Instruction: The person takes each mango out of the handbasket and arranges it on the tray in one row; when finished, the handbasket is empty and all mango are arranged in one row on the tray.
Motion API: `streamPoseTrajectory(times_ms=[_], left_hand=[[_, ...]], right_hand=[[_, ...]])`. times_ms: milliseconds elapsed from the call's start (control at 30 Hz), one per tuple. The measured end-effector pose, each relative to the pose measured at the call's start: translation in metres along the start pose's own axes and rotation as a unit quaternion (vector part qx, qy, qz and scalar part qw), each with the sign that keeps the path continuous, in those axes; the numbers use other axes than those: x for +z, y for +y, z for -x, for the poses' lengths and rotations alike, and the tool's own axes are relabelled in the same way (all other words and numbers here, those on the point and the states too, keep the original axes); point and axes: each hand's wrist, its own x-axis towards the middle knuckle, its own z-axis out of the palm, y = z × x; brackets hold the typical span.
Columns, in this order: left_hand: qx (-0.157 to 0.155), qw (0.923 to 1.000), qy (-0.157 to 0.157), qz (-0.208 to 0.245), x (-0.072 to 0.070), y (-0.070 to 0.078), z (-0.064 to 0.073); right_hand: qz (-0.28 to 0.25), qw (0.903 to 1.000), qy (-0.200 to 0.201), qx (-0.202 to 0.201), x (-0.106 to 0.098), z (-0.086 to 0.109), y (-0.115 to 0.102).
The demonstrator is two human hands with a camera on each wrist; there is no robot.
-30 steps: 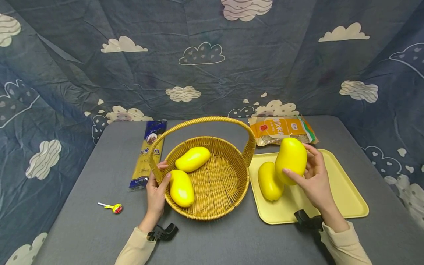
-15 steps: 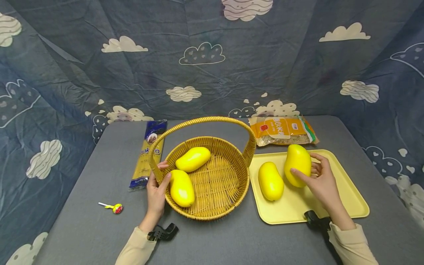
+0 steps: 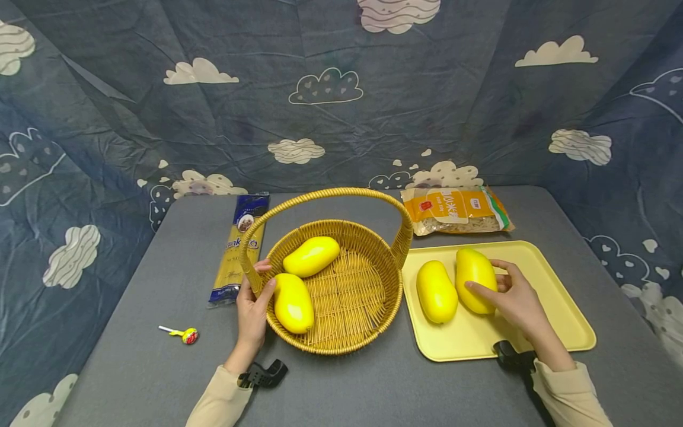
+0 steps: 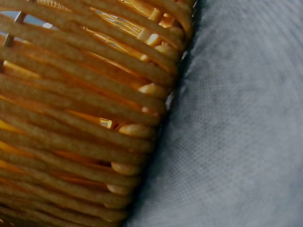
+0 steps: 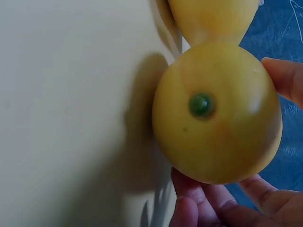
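On the right, my right hand [image 3: 514, 296] holds a yellow mango [image 3: 476, 281] between thumb and fingers, low over the pale yellow tray [image 3: 555, 320]. In the right wrist view, this mango [image 5: 218, 137] shows its green stem end, with the thumb and fingers on opposite sides. Beside it on the tray lies a second mango [image 3: 436, 292]. My left hand [image 3: 252, 314] grips the wicker basket [image 3: 392, 308] at its left rim, by the foot of the handle. Inside the basket are two mangoes, one at the back [image 3: 311, 257] and one at the left [image 3: 293, 303]. Woven basket wall [image 4: 85, 123] fills much of the left wrist view.
A blue and yellow pasta packet [image 3: 237, 249] lies left of the basket. Nearer the front left is a lollipop [image 3: 188, 336]. An orange bag of grain [image 3: 456, 210] lies behind the tray. The basket's tall arched handle [image 3: 331, 193] rises over its opening.
My right hand has moved right and then down with its mango, away from overlapping the other mango and close to the tray. The left hand and basket have stayed put.
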Motion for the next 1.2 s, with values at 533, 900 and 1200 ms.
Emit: streamPoseTrajectory(times_ms=[533, 900, 1200], left_hand=[[-0.007, 1.0, 0.001, 0.001, 0.0, 0.0, 0.0], [-0.003, 1.0, 0.0, 0.001, 0.0, 0.001, 0.0], [-0.004, 1.0, -0.001, 0.001, 0.0, 0.0, 0.0]], right_hand=[[0.03, 0.9968, -0.071, 0.02, -0.003, 0.0, -0.002], [0.046, 0.9943, -0.095, 0.015, -0.007, 0.002, -0.003], [0.046, 0.9975, -0.044, -0.031, -0.011, 0.006, -0.002]])
